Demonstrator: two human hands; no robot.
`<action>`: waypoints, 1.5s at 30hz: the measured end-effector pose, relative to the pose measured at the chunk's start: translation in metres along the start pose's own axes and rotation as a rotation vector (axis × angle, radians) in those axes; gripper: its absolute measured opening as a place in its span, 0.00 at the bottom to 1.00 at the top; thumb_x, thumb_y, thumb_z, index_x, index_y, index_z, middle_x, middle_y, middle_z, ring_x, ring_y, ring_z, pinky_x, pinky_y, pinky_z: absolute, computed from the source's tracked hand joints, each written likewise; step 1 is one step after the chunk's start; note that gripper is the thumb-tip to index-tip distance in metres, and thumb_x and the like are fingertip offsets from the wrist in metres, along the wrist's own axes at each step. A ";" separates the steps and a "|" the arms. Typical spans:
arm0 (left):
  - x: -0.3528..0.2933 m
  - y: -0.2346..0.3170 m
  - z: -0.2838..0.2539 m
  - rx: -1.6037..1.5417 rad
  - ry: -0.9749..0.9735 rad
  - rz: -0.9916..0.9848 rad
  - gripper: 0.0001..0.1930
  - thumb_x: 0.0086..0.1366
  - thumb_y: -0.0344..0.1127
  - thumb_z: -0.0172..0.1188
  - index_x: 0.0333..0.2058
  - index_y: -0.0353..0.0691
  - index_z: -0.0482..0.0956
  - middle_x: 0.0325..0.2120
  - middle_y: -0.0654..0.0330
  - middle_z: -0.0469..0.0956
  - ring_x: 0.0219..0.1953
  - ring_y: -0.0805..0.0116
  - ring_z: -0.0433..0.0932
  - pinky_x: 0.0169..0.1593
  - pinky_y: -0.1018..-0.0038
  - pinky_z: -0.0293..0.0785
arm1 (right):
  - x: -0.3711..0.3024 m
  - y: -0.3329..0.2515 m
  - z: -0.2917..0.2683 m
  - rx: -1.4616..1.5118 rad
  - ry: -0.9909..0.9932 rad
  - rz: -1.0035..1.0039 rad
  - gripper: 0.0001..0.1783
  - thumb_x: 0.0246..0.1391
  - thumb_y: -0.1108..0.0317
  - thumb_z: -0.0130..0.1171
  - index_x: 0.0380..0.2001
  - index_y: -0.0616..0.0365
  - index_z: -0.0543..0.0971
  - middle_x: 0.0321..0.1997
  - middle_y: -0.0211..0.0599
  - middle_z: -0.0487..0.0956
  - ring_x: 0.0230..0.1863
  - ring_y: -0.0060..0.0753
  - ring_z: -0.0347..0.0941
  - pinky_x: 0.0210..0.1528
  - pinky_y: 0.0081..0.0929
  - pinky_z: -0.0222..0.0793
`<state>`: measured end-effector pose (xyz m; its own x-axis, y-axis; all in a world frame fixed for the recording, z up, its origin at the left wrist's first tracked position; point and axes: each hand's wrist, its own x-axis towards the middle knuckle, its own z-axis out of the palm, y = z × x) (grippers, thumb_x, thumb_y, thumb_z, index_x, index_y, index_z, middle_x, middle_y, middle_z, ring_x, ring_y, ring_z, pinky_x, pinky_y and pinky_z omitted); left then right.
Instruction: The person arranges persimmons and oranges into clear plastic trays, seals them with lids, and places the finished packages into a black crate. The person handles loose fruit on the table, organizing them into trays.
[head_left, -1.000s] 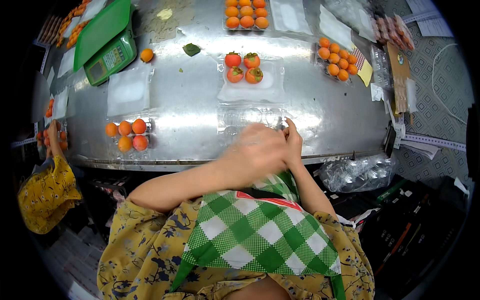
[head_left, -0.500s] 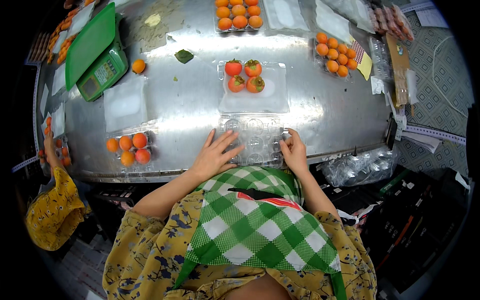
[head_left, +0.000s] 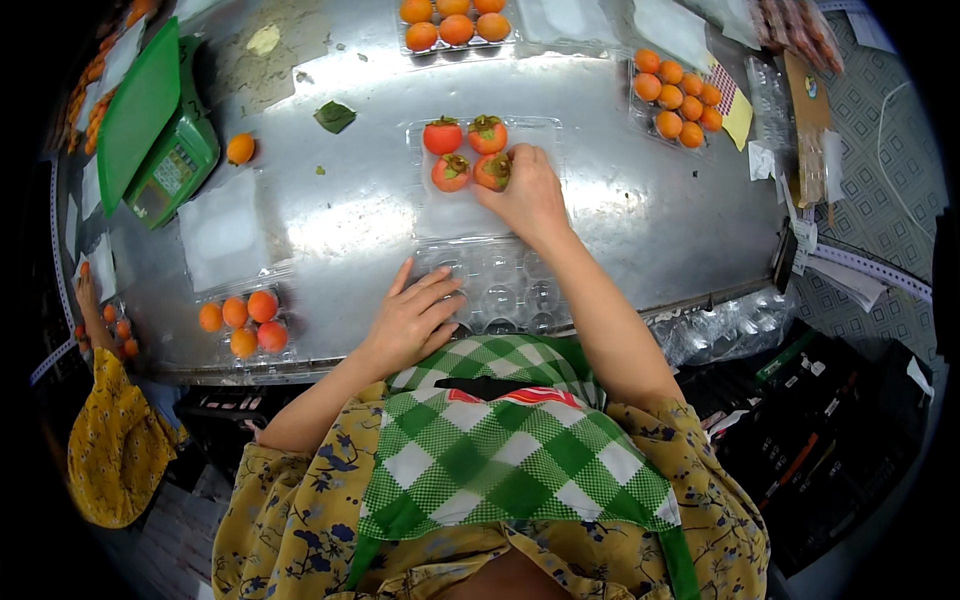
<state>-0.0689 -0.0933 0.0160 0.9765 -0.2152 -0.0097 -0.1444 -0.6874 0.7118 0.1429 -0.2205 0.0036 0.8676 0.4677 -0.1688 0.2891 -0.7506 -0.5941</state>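
Note:
An opened clear plastic fruit box [head_left: 497,300] lies before me, its near half moulded with round cups. My left hand [head_left: 402,318] rests spread along the left edge of that half, holding nothing. On the flat far half [head_left: 450,215] sit several orange-red persimmons with green-brown leafy tops. My right hand [head_left: 530,195] reaches over the cups, its fingers closed round the near right persimmon [head_left: 491,172]. The other persimmons [head_left: 442,135] stand close beside it.
Filled clear boxes of orange fruit stand at front left [head_left: 240,325], far middle [head_left: 457,25] and right [head_left: 677,98]. A green scale [head_left: 165,170], a loose orange fruit [head_left: 240,149] and a leaf [head_left: 335,117] lie leftward. Another person's hand [head_left: 88,290] is at far left.
My right hand has left the right edge of the cupped half and moved forward onto a persimmon. My left hand stays at the left edge. The whole view has shifted slightly.

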 end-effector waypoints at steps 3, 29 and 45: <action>0.008 0.004 0.000 -0.041 0.064 -0.012 0.15 0.50 0.32 0.65 0.39 0.43 0.79 0.46 0.60 0.76 0.58 0.60 0.69 0.66 0.46 0.47 | 0.004 -0.004 0.003 -0.006 -0.016 0.027 0.27 0.36 0.61 0.70 0.37 0.67 0.72 0.40 0.50 0.75 0.41 0.51 0.74 0.43 0.40 0.71; 0.054 0.052 -0.028 -1.347 0.308 -0.373 0.29 0.54 0.30 0.67 0.54 0.35 0.66 0.49 0.56 0.73 0.53 0.68 0.71 0.57 0.70 0.68 | -0.105 -0.028 -0.054 0.830 0.028 -0.243 0.32 0.38 0.65 0.68 0.50 0.58 0.72 0.49 0.38 0.75 0.47 0.39 0.71 0.45 0.36 0.70; 0.046 0.040 -0.040 -0.545 0.156 0.072 0.32 0.45 0.33 0.71 0.52 0.41 0.72 0.52 0.56 0.74 0.61 0.56 0.64 0.62 0.59 0.61 | -0.126 -0.009 -0.050 1.526 -0.814 0.395 0.28 0.56 0.43 0.50 0.46 0.58 0.73 0.44 0.35 0.76 0.40 0.26 0.75 0.36 0.25 0.73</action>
<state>-0.0238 -0.1030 0.0723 0.9852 -0.1153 0.1266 -0.1486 -0.2086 0.9666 0.0509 -0.2959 0.0695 0.2474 0.8307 -0.4987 -0.8771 -0.0267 -0.4796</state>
